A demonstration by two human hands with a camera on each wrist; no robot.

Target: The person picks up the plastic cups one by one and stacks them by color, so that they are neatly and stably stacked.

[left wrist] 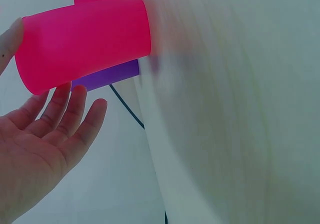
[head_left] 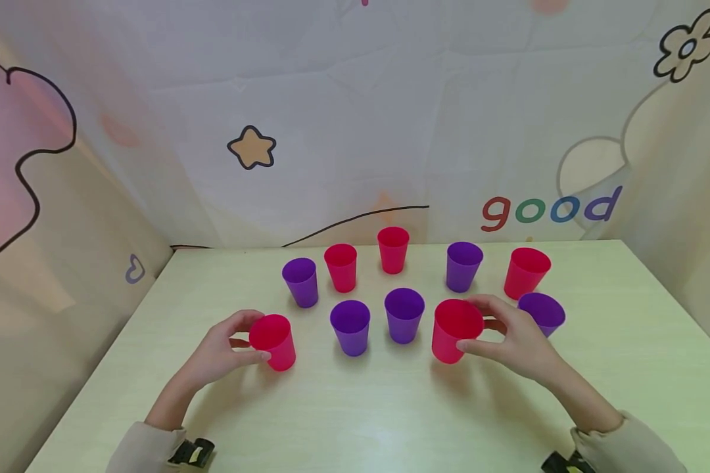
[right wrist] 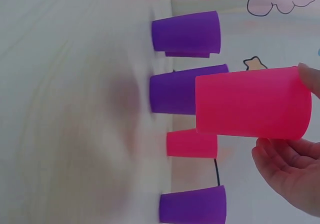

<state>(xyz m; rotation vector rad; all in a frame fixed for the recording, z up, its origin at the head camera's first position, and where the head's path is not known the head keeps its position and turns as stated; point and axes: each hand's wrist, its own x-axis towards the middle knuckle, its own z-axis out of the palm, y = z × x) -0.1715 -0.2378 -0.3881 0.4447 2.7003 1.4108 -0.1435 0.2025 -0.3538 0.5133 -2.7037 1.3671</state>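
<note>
At the left of the table, my left hand [head_left: 220,351] holds an upright red cup [head_left: 277,348] near its rim, thumb on the near side and fingers on the far side. In the left wrist view this cup [left wrist: 85,41] has its base close to the tabletop. My right hand [head_left: 517,343] pinches another red cup [head_left: 448,338] by its rim. A gap shows between that cup's base and the table in the right wrist view, where the cup [right wrist: 252,104] stands out in front of the others. Two purple cups [head_left: 351,332] [head_left: 403,318] stand between the hands.
Behind stand a purple cup [head_left: 302,286], red cups [head_left: 341,270] [head_left: 393,253], another purple cup [head_left: 463,270] and a red cup [head_left: 525,276]. A purple cup [head_left: 544,312] is partly hidden behind my right hand. A patterned cloth [head_left: 355,131] backs the pale table [head_left: 355,420].
</note>
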